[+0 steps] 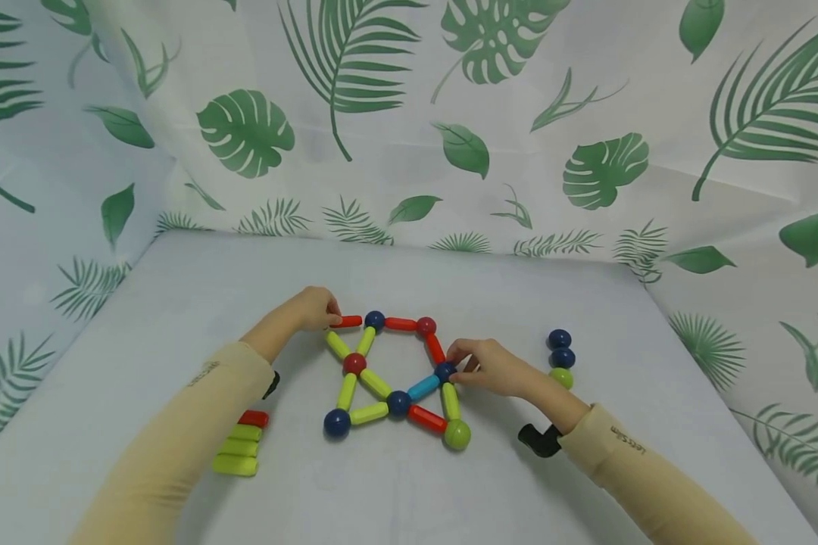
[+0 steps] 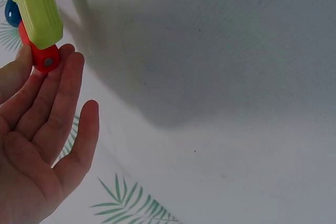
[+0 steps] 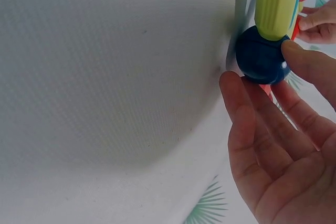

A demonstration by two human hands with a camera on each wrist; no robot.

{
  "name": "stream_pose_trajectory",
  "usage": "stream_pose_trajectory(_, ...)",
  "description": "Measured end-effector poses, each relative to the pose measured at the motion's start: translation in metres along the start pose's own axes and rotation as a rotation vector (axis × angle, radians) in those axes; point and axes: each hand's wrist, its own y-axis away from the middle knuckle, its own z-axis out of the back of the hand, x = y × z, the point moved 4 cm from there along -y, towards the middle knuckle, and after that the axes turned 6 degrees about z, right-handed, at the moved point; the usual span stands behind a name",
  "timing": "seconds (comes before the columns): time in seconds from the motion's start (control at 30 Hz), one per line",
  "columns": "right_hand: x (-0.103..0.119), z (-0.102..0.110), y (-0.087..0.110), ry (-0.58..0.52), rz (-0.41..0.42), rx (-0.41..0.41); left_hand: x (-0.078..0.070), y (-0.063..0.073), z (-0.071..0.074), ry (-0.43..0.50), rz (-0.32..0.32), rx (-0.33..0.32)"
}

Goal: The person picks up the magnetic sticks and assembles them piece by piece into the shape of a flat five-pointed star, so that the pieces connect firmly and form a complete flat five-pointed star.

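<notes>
A flat figure of short rods and balls lies mid-table. My left hand [image 1: 316, 308] pinches a red rod [image 1: 348, 322] between thumb and fingers, its far end pointing at the upper blue ball [image 1: 375, 321]. In the left wrist view, a yellow-green rod [image 2: 39, 9] overlaps that red rod [image 2: 46, 59]. At the figure's right corner, my right hand [image 1: 494, 369] holds a dark blue ball [image 1: 444, 372] with thumb and fingertips. A blue rod [image 1: 424, 387], a red rod [image 1: 435, 348] and a yellow-green rod [image 1: 451, 401] meet at this ball.
Left of the figure, a red rod [image 1: 254, 418] and several yellow-green rods [image 1: 237, 448] lie in a row, partly behind the left sleeve. Beyond the right forearm are two dark blue balls [image 1: 560, 339] and a green ball [image 1: 561, 376]. A leaf-print curtain [image 1: 395, 174] borders the table.
</notes>
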Motion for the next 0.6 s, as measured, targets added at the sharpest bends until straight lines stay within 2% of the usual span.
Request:
stream_pose_trajectory(0.17,-0.0005,-0.0007,-0.0018,0.0,-0.016,0.0,-0.0012,-0.0005,-0.0003,0.002,0.004,0.008)
stream_pose_trajectory(0.6,-0.0014,-0.0007,-0.0019,0.005,0.013,0.002,-0.0029,0.0009,-0.0042,0.002,0.007,0.009)
